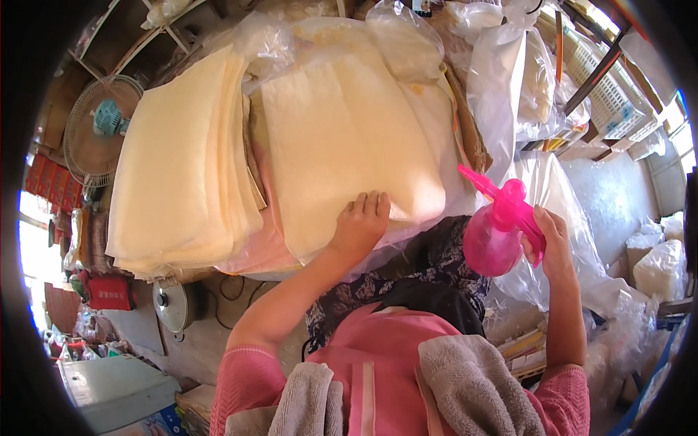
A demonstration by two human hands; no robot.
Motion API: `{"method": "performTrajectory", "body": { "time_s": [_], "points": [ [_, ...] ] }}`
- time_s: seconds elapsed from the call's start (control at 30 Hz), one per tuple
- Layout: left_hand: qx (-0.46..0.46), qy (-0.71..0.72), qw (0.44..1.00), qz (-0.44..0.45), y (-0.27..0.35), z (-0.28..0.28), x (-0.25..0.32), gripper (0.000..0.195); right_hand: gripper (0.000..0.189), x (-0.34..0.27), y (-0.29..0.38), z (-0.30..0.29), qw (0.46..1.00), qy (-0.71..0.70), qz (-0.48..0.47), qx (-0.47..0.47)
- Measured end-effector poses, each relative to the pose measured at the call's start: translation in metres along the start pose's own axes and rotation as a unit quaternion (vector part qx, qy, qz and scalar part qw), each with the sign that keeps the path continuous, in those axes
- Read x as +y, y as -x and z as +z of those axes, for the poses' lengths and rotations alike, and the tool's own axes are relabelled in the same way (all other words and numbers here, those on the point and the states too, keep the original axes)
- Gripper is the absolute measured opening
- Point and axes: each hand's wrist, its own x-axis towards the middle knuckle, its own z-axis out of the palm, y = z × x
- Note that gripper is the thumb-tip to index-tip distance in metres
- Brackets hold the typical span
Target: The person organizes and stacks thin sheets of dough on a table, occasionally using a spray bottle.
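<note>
A pale yellow, thin flexible sheet [349,131] lies across the middle of the table. My left hand [362,220] rests on its near edge, palm down. In my right hand [551,240] is a pink plastic spray bottle [493,234], held by its trigger head beside the table, its nozzle pointing up and left over the table's right edge. To the left of the sheet stands a thick stack of similar pale yellow sheets [174,169], its edges uneven. What lies directly under the middle sheet is mostly hidden; pinkish and clear plastic shows around it.
Clear plastic bags [403,43] lie at the table's far side. A standing fan [103,128] is at the left, above a lidded pan [173,308] near the floor. White plastic crates [605,87] and hanging plastic sheeting [496,92] are on the right. Cardboard [469,125] borders the table.
</note>
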Motion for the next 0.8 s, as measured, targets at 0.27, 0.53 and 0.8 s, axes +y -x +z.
{"method": "performTrajectory", "body": {
  "time_s": [0.27,0.53,0.8],
  "points": [
    [0.265,0.179,0.898,-0.301,-0.072,-0.154,-0.131,0.023,0.049,-0.006,-0.002,0.006,1.000,-0.011,-0.012,0.017],
    [0.450,0.317,0.786,-0.281,-0.045,-0.229,-0.165,0.029,0.044,-0.094,0.018,0.023,0.974,-0.113,-0.191,-0.034],
    [0.488,0.419,0.686,-0.341,-0.009,-0.231,-0.167,0.031,0.048,-0.130,0.006,0.034,0.933,-0.314,-0.178,0.018]
  ]
}}
